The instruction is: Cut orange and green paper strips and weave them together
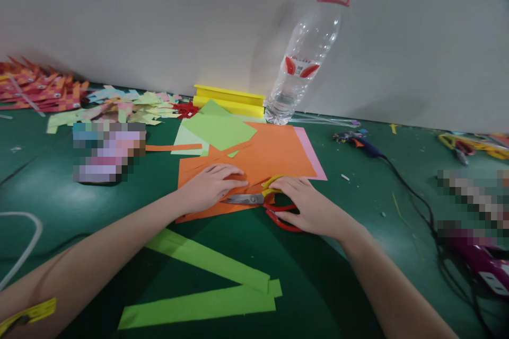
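Observation:
My right hand [304, 201] grips scissors [252, 199] by their red and yellow handles, with fingers through the loops. The metal blades point left over the front part of an orange paper sheet [274, 151], their tips close to my left hand. My left hand [210, 186] lies on that sheet with fingers stretched out to the right; its thumb is partly hidden. Narrow orange strips [225, 154] lie behind my left fingers. A green paper piece [220, 124] overlaps the sheet's back left corner, and pink paper [312, 156] shows under its right edge.
Green paper strips [202, 302] lie in front. A plastic bottle [302, 53] stands tilted against the wall beside folded yellow paper [228, 101]. Left are a blurred-out phone-like object [111, 156] and piled paper scraps [131, 106]. A corded tool [368, 148] and a purple object [477, 259] lie right.

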Tool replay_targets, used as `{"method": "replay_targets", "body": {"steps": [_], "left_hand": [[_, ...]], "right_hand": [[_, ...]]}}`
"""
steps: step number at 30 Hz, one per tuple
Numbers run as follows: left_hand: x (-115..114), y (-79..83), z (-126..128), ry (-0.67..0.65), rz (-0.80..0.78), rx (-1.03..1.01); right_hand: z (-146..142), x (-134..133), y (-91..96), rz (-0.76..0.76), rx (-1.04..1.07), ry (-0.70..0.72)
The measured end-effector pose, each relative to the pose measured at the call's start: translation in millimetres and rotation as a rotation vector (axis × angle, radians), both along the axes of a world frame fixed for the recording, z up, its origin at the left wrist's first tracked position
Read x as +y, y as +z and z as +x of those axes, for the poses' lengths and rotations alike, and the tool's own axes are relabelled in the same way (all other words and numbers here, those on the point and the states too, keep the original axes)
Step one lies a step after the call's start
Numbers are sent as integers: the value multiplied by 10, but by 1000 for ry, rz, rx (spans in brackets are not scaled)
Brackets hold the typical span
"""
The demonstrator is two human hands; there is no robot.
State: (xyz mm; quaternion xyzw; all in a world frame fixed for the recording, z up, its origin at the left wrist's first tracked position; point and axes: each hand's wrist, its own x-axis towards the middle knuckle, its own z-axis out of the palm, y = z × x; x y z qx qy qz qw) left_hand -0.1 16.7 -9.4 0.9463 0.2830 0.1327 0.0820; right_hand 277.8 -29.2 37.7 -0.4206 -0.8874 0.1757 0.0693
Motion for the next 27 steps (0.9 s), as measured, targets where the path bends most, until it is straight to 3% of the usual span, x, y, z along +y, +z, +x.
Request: {"method": "replay_targets", "body": {"steps": [27], "left_hand": [[3, 1, -4, -14, 5, -12]], "right_hand": [[-55, -33, 9, 41, -7, 12]]}}
